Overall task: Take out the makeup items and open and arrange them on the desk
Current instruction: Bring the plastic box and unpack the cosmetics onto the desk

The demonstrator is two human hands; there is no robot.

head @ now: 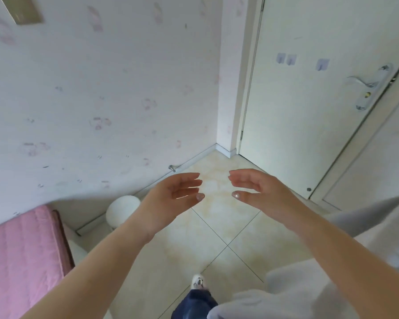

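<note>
A: What lies around the door [309, 111]?

B: It is pale, smooth and closed, with one curved metal handle [369, 85] on its right side and three small square hooks [288, 59] stuck left of the handle. Left of the door runs a wall [101, 88] papered with faint pink blotches. Below the door spreads a glossy cream tiled floor [217, 226] with thin dark joints.

A: And the hands?

B: Two, both bare and holding nothing. The left hand [171, 194] and the right hand [256, 192] hang in the air below the door, palms turned toward each other, fingers loosely spread and apart.

A: Anything else?

B: One round white stool [122, 210] far left of the door, by the wall. One pink quilted bed cover [21, 261] further left. Grey-white cloth [309, 284] lies lower right. One shoe [197, 280] and a denim leg show beneath.

A: The makeup items, the desk?

B: Neither shows in this view
</note>
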